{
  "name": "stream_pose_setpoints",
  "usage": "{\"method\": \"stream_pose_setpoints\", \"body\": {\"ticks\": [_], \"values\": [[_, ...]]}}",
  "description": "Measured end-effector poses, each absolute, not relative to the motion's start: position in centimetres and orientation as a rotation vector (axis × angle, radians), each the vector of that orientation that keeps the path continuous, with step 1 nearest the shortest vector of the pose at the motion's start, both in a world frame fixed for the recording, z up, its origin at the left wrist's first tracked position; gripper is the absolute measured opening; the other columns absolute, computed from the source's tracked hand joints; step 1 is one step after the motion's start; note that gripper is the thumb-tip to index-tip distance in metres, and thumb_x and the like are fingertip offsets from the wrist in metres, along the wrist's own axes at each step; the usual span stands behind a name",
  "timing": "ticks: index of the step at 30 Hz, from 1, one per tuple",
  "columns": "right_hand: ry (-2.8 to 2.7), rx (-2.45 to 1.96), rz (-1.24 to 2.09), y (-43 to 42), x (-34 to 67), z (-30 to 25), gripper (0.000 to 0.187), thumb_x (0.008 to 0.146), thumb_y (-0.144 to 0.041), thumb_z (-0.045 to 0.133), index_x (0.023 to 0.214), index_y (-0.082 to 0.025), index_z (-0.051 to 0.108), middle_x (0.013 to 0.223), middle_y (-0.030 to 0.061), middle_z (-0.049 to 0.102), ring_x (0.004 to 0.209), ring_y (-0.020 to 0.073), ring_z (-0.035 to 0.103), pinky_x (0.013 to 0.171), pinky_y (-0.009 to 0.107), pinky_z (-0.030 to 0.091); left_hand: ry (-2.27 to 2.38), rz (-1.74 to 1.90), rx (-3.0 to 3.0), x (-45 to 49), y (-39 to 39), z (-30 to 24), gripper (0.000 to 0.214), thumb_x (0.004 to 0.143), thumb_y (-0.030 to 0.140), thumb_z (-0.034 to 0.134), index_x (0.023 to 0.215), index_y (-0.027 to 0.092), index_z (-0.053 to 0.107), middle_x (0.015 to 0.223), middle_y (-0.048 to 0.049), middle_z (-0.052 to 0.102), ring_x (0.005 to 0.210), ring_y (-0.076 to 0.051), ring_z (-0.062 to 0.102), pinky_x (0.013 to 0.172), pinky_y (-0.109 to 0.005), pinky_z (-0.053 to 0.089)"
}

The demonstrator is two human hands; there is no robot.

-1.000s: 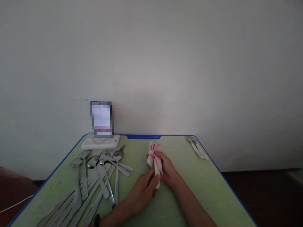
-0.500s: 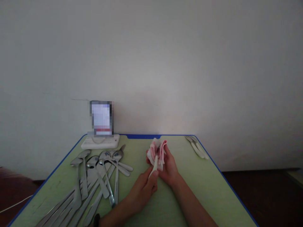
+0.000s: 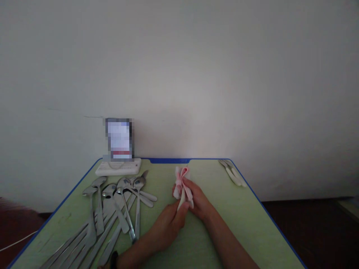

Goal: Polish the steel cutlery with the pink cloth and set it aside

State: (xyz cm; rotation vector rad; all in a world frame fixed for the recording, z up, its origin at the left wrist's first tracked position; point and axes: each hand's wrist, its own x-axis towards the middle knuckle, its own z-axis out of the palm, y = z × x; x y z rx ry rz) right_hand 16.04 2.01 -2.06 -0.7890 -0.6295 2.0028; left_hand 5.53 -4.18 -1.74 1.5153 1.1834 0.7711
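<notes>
Well left of the left hand (image 3: 168, 224), a steel cutlery pile (image 3: 122, 218) lies on the green bench (image 3: 263, 239), a flat white case (image 3: 131, 169) and pixelated screen (image 3: 120, 140) beyond it before a grey wall (image 3: 196, 74). That hand grips a pale handle (image 3: 182, 201), its far end hidden inside a pink-and-white cloth (image 3: 189, 193) clasped by the right hand (image 3: 200, 201). Beyond and right lie pale-handled utensils (image 3: 232, 176).

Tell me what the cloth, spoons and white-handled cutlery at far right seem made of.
Cloth: matte textile, pink and white, judging by its folds.
Spoons: likely stainless steel, glossy bowls catching highlights.
White-handled cutlery: grey, metal-looking ends; smooth pale handles, perhaps plastic.
</notes>
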Motion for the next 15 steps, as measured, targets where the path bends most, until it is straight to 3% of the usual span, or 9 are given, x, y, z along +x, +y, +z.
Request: {"method": "stream_pose_setpoints", "body": {"ticks": [8,15], "values": [[-0.406,-0.734,1.851,2.7,15.6,-1.9,0.024,0.066,-0.037,0.069,0.073,-0.017,0.059,0.059,-0.0023,0.061,0.051,0.0076,0.054,0.054,0.018,0.044,1.230,0.771,1.327,5.6,-3.9,-1.3,0.055,0.082,0.064,0.018,0.052,0.020,0.035,0.045,0.0050,0.034,0.044,-0.010,0.033,0.047,-0.024,0.027],[-0.349,-0.704,1.785,3.2,15.9,-2.1,0.023,0.071,-0.043,0.063,0.080,-0.021,0.060,0.072,-0.0021,0.064,0.064,0.0109,0.058,0.062,0.023,0.047,1.244,0.698,1.417,5.6,-4.1,-1.4,0.059,0.080,0.065,0.018,0.050,0.019,0.040,0.046,0.0033,0.038,0.046,-0.011,0.037,0.049,-0.024,0.029]]}}
